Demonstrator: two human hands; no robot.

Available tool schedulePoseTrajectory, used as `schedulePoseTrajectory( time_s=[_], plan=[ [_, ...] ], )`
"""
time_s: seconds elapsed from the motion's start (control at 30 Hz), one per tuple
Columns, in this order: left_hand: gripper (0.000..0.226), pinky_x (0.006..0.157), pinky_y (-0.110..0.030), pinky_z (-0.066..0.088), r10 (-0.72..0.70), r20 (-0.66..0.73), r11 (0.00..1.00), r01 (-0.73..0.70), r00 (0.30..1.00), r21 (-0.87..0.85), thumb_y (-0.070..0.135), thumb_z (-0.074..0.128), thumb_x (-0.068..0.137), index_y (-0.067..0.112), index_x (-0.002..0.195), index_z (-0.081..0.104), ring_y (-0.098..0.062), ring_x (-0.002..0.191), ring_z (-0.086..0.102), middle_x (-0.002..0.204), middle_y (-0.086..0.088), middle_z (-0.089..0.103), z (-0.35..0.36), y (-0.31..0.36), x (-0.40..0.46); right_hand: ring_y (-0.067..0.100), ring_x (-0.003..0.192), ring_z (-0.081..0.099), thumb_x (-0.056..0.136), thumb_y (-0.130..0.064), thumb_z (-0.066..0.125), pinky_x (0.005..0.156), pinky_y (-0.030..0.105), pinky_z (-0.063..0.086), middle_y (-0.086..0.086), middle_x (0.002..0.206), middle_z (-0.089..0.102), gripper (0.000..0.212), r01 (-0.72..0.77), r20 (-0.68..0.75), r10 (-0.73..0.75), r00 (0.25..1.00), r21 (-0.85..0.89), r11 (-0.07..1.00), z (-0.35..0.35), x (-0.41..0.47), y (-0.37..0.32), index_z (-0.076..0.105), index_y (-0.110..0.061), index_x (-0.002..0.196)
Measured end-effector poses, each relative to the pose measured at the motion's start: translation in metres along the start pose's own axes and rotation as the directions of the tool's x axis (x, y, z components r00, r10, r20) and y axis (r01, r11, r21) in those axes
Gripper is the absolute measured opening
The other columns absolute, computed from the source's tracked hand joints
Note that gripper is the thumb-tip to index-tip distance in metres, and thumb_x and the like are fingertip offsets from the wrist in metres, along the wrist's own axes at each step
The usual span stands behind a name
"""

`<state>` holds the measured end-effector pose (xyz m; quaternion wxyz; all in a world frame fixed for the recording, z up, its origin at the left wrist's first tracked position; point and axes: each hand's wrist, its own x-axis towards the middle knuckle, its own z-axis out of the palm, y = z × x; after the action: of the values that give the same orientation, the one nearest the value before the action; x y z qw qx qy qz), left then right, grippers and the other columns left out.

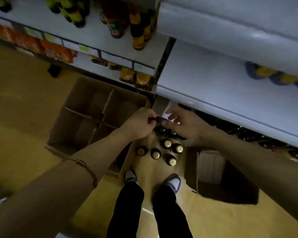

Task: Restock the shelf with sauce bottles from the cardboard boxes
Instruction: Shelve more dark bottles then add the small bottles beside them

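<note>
A bare left forearm with a thin metal bangle (83,166) fills the foreground as a person, standing over dark trousers and pale trainers (173,182), reaches both hands down toward the stock. The left hand (138,123) curls its fingers round a small dark object at its fingertips, probably a bottle cap or neck, though dim light and blur leave that uncertain; the right hand (182,122) hovers just beside it, fingers loosely spread, apparently holding nothing. Below them stand the sauce bottles (167,150), dark glass with round pale caps, clustered on the tan floor between two cardboard boxes: a divided box (93,114) to the left, its cells apparently vacant, and an open box (218,174) to the right. The white shelf (222,86) runs just ahead, smooth and matt, with dark bottles on the level beneath. Doing this step well would likely mean gripping each neck firmly, since glass is slick and heavy, lifting straight up clear of neighbours, and setting bottles upright at the rear of the shelf first.
</note>
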<state>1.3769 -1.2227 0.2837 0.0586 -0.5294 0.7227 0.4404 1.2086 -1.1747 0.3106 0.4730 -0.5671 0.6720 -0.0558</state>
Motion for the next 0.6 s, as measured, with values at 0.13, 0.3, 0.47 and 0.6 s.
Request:
schedulePoseTrajectory(
  time_s=[0.13, 0.3, 0.47, 0.6],
  plan=[
    [0.042, 0.099, -0.028, 0.04, -0.031, 0.097, 0.999, 0.026, 0.995, 0.042, 0.017, 0.06, 0.092, 0.019, 0.132, 0.05, -0.023, 0.116, 0.052, 0.134, -0.006, 0.041, 0.045, -0.056, 0.05, 0.027, 0.115, 0.057, 0.095, -0.028, 0.06, 0.088, 0.023, 0.038, 0.012, 0.126, 0.06, 0.041, -0.02, 0.025, 0.023, 0.999, -0.102, 0.995, 0.041, 0.048, 0.049, 0.052, -0.01, 0.131],
    [0.068, 0.108, -0.031, 0.033, -0.023, 0.173, 0.998, 0.014, 0.985, 0.054, 0.014, 0.066, 0.089, 0.023, 0.147, 0.032, -0.025, 0.129, 0.043, 0.147, -0.009, 0.03, 0.109, -0.123, 0.106, 0.028, 0.119, 0.055, 0.087, -0.038, 0.067, 0.097, 0.039, 0.045, 0.007, 0.132, 0.055, 0.05, -0.037, 0.11, 0.058, 0.992, -0.181, 0.983, 0.098, 0.114, 0.114, 0.052, -0.022, 0.132],
    [0.079, 0.112, -0.036, 0.034, 0.025, 0.114, 0.996, -0.035, 0.993, 0.085, 0.01, 0.064, 0.087, 0.033, 0.15, 0.024, -0.022, 0.139, 0.03, 0.156, 0.005, 0.015, 0.168, -0.174, 0.163, 0.025, 0.134, 0.038, 0.084, -0.043, 0.07, 0.103, 0.032, 0.036, 0.003, 0.151, 0.034, 0.07, 0.006, 0.149, 0.052, 0.987, -0.366, 0.931, 0.146, 0.169, 0.17, 0.038, -0.024, 0.144],
    [0.093, 0.11, -0.041, 0.036, 0.014, 0.022, 0.994, -0.017, 1.0, 0.109, 0.007, 0.065, 0.083, 0.038, 0.151, 0.012, -0.024, 0.143, 0.022, 0.16, 0.009, 0.003, 0.204, -0.21, 0.193, 0.032, 0.142, 0.021, 0.084, -0.044, 0.069, 0.115, 0.04, 0.023, 0.01, 0.156, 0.023, 0.082, -0.002, 0.11, 0.066, 0.992, -0.504, 0.864, 0.183, 0.21, 0.201, 0.025, -0.026, 0.15]
  ],
)
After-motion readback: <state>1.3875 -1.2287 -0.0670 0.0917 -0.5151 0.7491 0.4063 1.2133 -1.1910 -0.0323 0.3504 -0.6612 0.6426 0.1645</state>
